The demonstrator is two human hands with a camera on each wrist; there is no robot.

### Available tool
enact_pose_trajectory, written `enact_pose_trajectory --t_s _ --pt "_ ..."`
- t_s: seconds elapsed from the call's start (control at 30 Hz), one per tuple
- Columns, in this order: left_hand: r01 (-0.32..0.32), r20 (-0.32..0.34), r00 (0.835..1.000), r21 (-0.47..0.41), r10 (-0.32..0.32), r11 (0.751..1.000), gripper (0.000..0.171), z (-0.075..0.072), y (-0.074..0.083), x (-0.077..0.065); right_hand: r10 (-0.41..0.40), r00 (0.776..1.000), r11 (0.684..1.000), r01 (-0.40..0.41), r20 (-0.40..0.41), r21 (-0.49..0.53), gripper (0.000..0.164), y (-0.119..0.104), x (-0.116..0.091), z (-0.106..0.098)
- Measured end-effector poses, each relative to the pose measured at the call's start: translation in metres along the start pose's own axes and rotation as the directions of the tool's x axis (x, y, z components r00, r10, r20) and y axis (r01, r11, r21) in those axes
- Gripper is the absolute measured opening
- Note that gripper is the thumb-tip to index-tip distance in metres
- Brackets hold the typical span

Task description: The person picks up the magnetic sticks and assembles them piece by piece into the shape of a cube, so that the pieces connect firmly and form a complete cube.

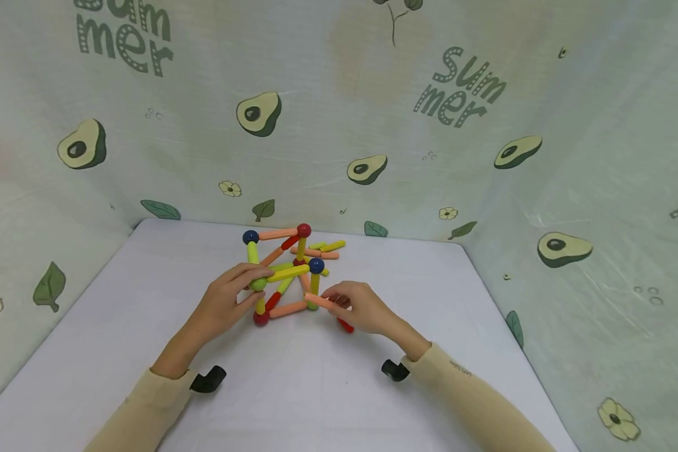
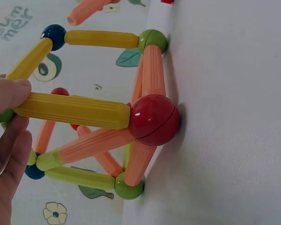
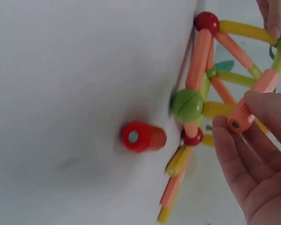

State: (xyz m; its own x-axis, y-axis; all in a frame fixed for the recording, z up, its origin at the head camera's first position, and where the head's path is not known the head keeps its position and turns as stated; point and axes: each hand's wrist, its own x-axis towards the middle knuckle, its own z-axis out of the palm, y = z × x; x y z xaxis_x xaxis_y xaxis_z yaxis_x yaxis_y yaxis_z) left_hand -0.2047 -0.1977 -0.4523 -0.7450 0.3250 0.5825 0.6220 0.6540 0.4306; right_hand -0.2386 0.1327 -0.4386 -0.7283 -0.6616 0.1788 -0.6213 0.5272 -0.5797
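Note:
A cube-like frame of magnetic building sticks and balls stands on the table, with red balls (image 2: 155, 120), blue balls (image 1: 316, 265) and green balls (image 3: 188, 105) at its corners. My left hand (image 1: 219, 304) grips its near upper left corner, fingers and thumb about a green ball (image 1: 258, 284) and the end of a yellow stick (image 2: 72, 110). To the right of the frame, my right hand (image 1: 364, 307) pinches a loose salmon-orange stick (image 3: 257, 96) between thumb and fingers. One end of that stick, with a dark centre, faces the right wrist camera.
Beneath my right hand a red-ended stick (image 3: 139, 137) lies on the white table (image 1: 339, 389). Several loose yellow, green and orange sticks (image 1: 330, 255) lie behind the frame. A printed cloth (image 1: 316, 163) hangs around the table's back and sides.

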Motion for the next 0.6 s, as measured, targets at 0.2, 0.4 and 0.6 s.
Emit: enact_pose_trajectory --t_s 0.2,0.4,0.6 --pt "-0.008 0.009 1.0 -0.014 0.008 1.0 0.058 -0.001 -0.001 -0.001 -0.099 0.993 0.995 0.099 -0.058 0.01 0.024 -0.023 0.017 0.023" --pt "-0.01 0.017 1.0 -0.031 0.011 0.999 0.058 -0.003 -0.001 -0.001 -0.105 0.989 0.994 0.106 -0.1 0.0 0.022 -0.036 0.035 0.036" --pt "-0.024 0.014 1.0 -0.033 0.024 0.999 0.058 -0.005 -0.003 -0.002 -0.114 0.987 0.993 0.111 -0.11 -0.031 0.019 -0.046 0.049 0.041"
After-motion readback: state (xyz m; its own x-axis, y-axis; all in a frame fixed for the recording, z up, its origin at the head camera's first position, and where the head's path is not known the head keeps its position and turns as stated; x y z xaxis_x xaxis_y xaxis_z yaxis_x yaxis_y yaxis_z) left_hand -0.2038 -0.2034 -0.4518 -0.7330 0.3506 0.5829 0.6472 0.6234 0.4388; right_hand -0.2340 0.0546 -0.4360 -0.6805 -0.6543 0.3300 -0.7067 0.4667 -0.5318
